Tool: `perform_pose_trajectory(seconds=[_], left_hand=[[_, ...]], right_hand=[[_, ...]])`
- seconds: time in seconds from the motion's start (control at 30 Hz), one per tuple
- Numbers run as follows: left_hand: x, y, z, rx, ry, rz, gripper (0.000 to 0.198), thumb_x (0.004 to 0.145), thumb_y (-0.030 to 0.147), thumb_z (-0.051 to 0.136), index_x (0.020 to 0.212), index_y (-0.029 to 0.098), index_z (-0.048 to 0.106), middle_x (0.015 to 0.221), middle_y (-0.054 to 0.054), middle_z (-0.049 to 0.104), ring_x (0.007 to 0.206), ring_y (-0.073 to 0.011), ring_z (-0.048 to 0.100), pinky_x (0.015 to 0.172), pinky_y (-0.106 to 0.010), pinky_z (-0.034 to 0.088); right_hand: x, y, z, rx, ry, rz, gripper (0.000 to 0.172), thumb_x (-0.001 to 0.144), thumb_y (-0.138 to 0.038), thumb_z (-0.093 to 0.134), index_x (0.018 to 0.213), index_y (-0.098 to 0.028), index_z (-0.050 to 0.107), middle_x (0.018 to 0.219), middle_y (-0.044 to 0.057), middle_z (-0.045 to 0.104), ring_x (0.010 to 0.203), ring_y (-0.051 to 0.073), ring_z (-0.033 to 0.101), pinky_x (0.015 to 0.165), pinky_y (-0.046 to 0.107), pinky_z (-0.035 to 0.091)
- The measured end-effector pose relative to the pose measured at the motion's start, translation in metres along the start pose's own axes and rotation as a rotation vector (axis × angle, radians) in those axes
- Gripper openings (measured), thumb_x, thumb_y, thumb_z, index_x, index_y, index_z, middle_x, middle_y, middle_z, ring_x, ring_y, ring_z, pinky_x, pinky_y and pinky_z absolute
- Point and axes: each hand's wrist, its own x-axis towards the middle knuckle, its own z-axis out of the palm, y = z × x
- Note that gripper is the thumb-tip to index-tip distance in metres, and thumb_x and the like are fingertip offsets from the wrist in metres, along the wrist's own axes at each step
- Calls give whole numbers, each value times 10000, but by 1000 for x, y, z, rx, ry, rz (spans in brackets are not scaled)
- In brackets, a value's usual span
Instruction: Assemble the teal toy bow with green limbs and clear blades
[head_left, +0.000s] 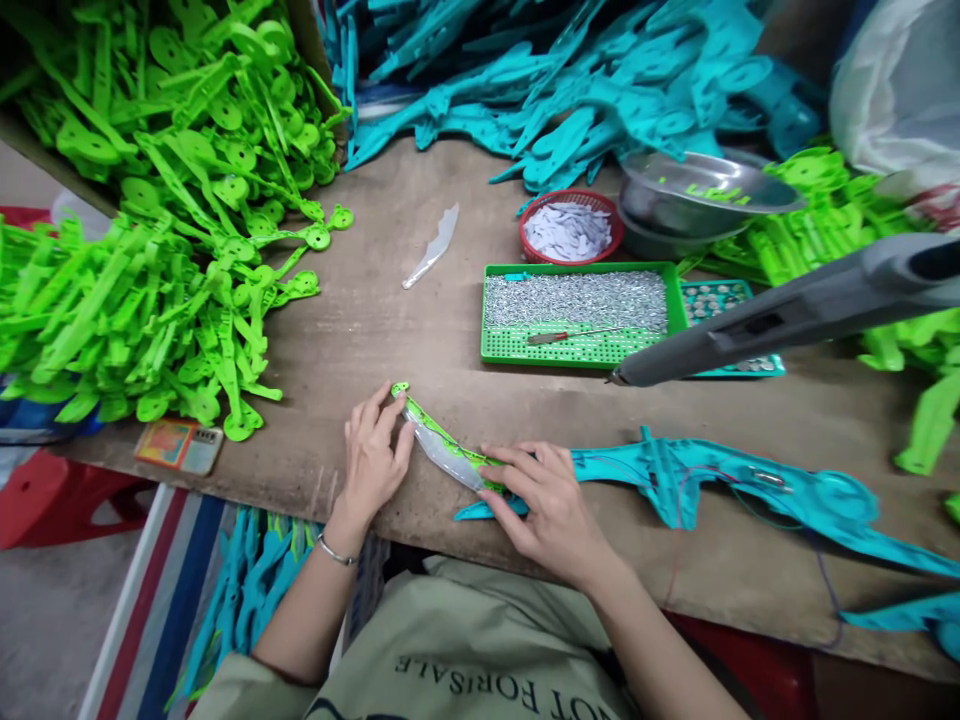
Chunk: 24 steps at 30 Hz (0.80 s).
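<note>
A wooden table (420, 330) fills the view, seen from above by the person seated at its near edge. A large heap of bright green plastic parts (150, 200) covers the far left. A heap of teal plastic parts (570, 90) lies across the far side.

From the right, a grey power tool (787, 310) reaches in above the table, with its tip over the corner of a green tray (570, 352). The tray holds a bed of small silvery screws (577, 298). Just beyond the tray stand a metal bowl (697, 195) and a red basket (523, 228) of white pieces. A long teal part (712, 480) with thin wires lies at the near right.

The left hand (371, 455) and the right hand (551, 505) both rest on a green curved piece (450, 447), which lies flat on the table at the near edge, in front of the person. A silvery blade-shaped strip sits along the piece. The left hand's fingers are curled and seem to pinch its far left end between thumb and fingertips, though the grip is partly hidden. The right hand's fingers are stretched out flat and press on its near right end, where it meets the teal part.

A loose silvery blade (433, 250) lies alone near the middle of the table.
</note>
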Motion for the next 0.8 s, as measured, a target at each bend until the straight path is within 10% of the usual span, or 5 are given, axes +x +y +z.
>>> perform_pose_trajectory(seconds=[0.23,0.47,0.8], left_hand=[[-3,-7,3,-138,35,13,367,987,344,509,1323,227,599,1386,-151,587,1295,-288,540,1065,-523,447],[17,-26,-8,-284,65,-88,320,969,359,516,1227,213,637,1303,-129,636,1097,-229,670,893,-399,583],[153,-74,-10,3,22,-31,305,880,174,518,1158,137,638,1238,-159,670,1203,-298,595,1117,-529,414]], right_hand=[[-1,-5,-1,-63,53,-51,164,927,-236,623,1076,-191,677,1174,82,735,1008,238,625,888,419,444],[-36,0,-13,-87,402,-74,354,881,-117,654,1226,-183,610,1155,130,707,1033,241,670,866,399,526],[-74,0,-1,-173,436,-10,273,873,-67,671,1138,-124,643,1018,120,717,946,219,673,823,368,553]])
